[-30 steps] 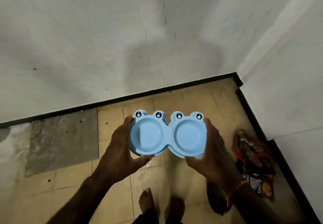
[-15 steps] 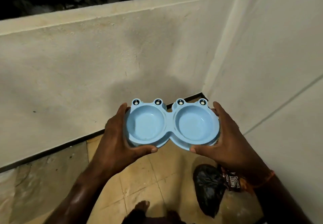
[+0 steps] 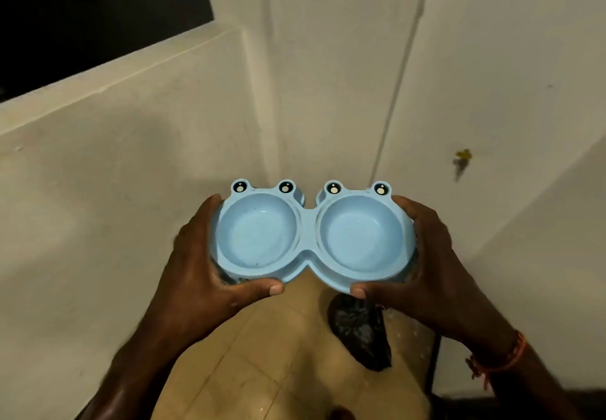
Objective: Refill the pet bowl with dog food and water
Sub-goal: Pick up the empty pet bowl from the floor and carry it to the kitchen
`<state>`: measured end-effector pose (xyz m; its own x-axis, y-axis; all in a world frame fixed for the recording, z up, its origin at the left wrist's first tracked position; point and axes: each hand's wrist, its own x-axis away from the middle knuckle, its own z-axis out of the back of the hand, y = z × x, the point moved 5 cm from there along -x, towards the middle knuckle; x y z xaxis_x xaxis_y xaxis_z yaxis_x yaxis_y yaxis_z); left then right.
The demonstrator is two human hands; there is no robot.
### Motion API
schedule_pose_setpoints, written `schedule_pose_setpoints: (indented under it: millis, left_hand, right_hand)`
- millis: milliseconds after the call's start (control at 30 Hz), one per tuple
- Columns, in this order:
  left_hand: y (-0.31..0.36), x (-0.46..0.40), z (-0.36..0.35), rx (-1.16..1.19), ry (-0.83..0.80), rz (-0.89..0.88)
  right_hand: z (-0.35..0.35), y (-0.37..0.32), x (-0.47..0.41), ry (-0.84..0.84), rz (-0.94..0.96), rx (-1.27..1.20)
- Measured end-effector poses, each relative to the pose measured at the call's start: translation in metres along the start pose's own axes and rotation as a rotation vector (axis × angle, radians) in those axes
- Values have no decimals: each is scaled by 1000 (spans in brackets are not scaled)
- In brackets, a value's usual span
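Observation:
A light blue double pet bowl (image 3: pixel 308 239) with frog eyes on its far rim is held level in front of me, well above the floor. Both of its round wells look empty. My left hand (image 3: pixel 203 275) grips the bowl's left end, thumb on the near rim and fingers curled round the outside. My right hand (image 3: pixel 423 275) grips the right end the same way. An orange thread band circles my right wrist.
A low white parapet wall (image 3: pixel 114 163) runs along the left, with darkness beyond it. A white wall (image 3: pixel 492 91) rises ahead and to the right. Below the bowl a black plastic bag (image 3: pixel 360 331) lies on the beige tiled floor (image 3: pixel 262 354).
The bowl has come up higher and closer to me in both hands. My view has lifted and turned right, so the floor and the food packet have dropped out of sight.

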<state>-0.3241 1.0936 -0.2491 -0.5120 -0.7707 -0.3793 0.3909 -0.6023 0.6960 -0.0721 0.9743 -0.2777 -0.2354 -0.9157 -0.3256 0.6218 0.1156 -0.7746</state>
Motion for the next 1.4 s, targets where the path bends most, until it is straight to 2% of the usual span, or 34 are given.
schedule_pose_setpoints:
  millis: [267,467,733,933,1033,1200,1400]
  left_hand:
    - [37,-35,-74,121,-271,-201]
    - [125,-26,-142,249,-453,-425]
    - [237,31,-228,470,-692,-552]
    - [314,82,-255,550,-829,-752]
    - [332,91,-275,515,-886,-814]
    - [362,107,-304,506,-1024,-916]
    - [389,117,-319,552,-1112,-1031]
  right_hand:
    - [67,-3,108,379,-327,181]
    - [127,-29,206,606,-445,347]
    - [184,-75,336,801,-592,544]
    - [192,-105,415,967,-744,540]
    - [187,-120,439,1060,-808,535]
    - [170,-141,463,1232,-883,534]
    - [158,-162,466,1354,-944,583]
